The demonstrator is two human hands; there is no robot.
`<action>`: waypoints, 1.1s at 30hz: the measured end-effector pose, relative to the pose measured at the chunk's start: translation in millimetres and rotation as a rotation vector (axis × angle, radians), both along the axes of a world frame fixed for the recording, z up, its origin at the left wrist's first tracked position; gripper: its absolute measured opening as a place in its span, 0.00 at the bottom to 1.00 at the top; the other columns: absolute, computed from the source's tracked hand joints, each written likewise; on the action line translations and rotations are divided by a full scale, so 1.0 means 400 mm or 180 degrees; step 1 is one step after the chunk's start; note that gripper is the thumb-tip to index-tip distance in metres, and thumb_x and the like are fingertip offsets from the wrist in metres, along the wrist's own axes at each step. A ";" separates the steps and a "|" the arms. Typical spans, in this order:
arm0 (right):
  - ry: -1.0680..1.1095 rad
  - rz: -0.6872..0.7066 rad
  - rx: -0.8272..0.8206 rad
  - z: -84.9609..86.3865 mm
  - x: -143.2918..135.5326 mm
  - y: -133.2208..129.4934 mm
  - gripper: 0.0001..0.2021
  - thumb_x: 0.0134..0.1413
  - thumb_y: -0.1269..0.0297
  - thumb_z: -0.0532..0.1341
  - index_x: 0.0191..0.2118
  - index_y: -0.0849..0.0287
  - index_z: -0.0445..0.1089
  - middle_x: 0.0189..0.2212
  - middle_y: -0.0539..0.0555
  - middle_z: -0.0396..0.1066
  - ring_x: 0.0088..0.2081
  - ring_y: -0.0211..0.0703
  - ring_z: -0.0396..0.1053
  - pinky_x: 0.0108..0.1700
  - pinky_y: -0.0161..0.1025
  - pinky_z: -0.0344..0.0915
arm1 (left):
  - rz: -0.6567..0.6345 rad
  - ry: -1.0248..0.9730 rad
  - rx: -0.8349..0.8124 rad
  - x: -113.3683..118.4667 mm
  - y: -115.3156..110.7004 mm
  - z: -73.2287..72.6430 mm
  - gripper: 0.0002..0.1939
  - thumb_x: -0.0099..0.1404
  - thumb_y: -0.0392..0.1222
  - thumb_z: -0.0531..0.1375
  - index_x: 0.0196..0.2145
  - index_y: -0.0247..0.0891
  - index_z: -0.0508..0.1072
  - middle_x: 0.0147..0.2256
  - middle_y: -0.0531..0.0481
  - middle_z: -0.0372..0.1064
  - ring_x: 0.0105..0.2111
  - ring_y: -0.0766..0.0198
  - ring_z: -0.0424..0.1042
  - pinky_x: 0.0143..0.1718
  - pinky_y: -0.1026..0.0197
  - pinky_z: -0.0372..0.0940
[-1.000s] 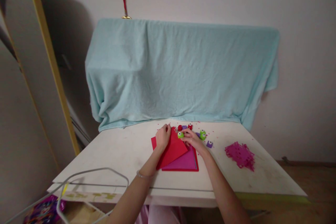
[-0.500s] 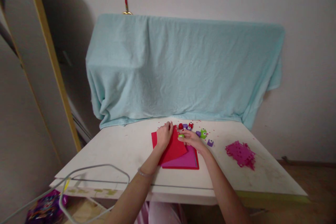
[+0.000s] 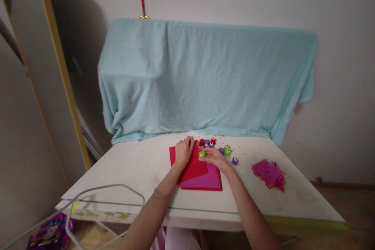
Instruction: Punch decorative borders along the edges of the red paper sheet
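Note:
A red paper sheet [image 3: 195, 168] lies at a slant over a stack with a pink sheet [image 3: 202, 180] near its top. My left hand [image 3: 183, 152] is closed at the red sheet's upper left part, its fingertips partly hidden. In my right hand [image 3: 215, 158], between thumb and fingers, is a small green paper punch [image 3: 202, 154] at the sheet's upper right edge. Just behind it stand several red and purple punches [image 3: 211, 144]. To the right of this hand are green punches [image 3: 227, 150] and a purple punch [image 3: 235, 161].
A pile of pink paper with punched holes [image 3: 268, 175] lies on the right of the white table [image 3: 129, 172]. Tiny red paper bits are scattered at the back. A pale blue cloth [image 3: 205, 78] hangs behind. A grey cable [image 3: 117, 184] loops at the front left.
My right hand has shifted slightly, and more of the green punch now shows beside the red sheet's edge. My left hand stays on the sheet. The view has moved a little.

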State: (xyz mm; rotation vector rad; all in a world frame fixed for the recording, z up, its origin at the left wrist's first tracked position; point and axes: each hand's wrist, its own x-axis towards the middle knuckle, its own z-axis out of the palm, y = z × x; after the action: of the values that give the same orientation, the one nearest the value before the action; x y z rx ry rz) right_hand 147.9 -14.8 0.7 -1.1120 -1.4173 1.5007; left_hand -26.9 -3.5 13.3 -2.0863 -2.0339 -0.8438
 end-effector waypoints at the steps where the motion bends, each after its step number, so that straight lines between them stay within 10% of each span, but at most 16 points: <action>1: -0.0011 -0.0012 0.0005 -0.002 0.000 0.001 0.26 0.29 0.59 0.73 0.40 0.58 0.71 0.33 0.52 0.75 0.32 0.41 0.71 0.29 0.34 0.62 | -0.0007 -0.0004 -0.0010 0.001 0.000 0.000 0.22 0.71 0.52 0.39 0.39 0.40 0.68 0.29 0.45 0.71 0.30 0.60 0.69 0.30 0.64 0.52; 19: 0.0098 0.0201 0.0083 -0.005 -0.003 0.001 0.24 0.32 0.58 0.72 0.39 0.58 0.67 0.24 0.47 0.71 0.16 0.30 0.60 0.17 0.29 0.49 | -0.0129 -0.0161 0.0116 -0.001 0.004 -0.009 0.22 0.70 0.53 0.39 0.37 0.41 0.68 0.26 0.45 0.69 0.28 0.60 0.67 0.29 0.63 0.50; 33: 0.0318 0.0187 0.0107 -0.019 -0.011 0.009 0.25 0.30 0.62 0.73 0.39 0.61 0.66 0.23 0.49 0.72 0.19 0.34 0.66 0.20 0.30 0.59 | -0.0099 -0.0142 0.0193 -0.003 0.013 -0.021 0.22 0.71 0.52 0.39 0.37 0.41 0.67 0.26 0.47 0.69 0.28 0.60 0.67 0.28 0.63 0.49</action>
State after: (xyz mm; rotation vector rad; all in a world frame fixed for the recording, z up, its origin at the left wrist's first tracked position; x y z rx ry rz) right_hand 143.4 -11.1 -6.9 -0.9691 -1.4120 1.5461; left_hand -28.0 1.5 4.9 -2.0905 -1.9762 -0.9530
